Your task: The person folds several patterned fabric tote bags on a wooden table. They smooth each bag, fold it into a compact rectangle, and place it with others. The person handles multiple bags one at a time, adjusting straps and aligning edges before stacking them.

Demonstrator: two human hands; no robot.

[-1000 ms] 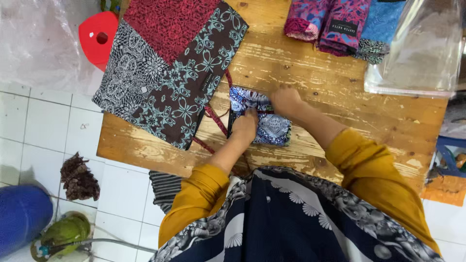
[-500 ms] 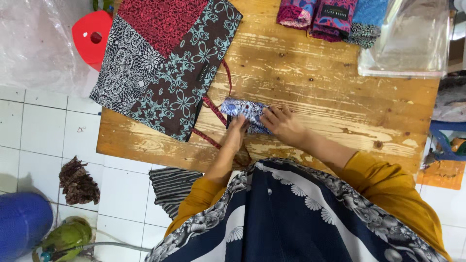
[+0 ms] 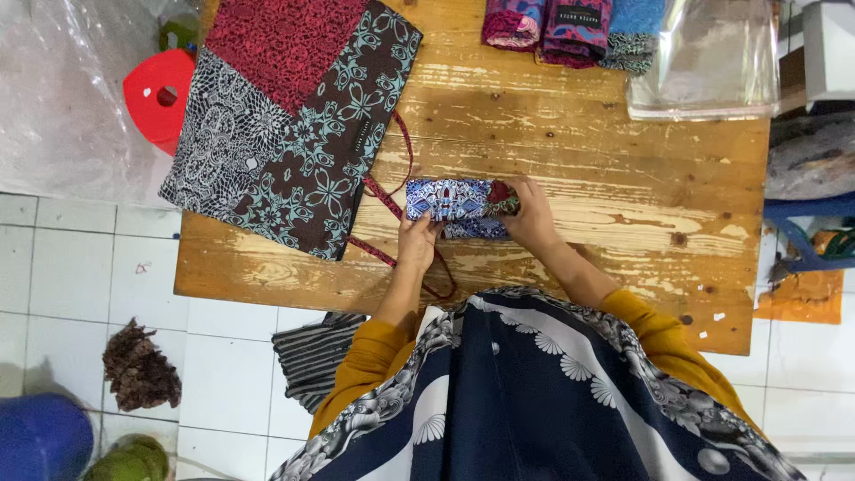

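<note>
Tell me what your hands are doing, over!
Left hand and right hand both gripping folded blue patterned cloth on wooden table. Patchwork tote bag lying beside it.

1. Bright, even, diffuse light with no single visible source.
2. Soft, faint shadows under the worn wooden table [image 3: 623, 267] onto the white floor tiles [image 3: 80, 267].
3. Pale glare on the clear plastic sheet [image 3: 62, 98].
4. Focus is sharp centrally; the edges soften slightly.

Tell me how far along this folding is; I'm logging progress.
Done, it seems: three folded cloths lie at the table's far edge. In hand: a blue patterned cloth, folded into a narrow bundle, with the left hand at its near-left corner and the right hand on its right end. Left: the large patchwork tote bag lies flat, untouched.
</note>
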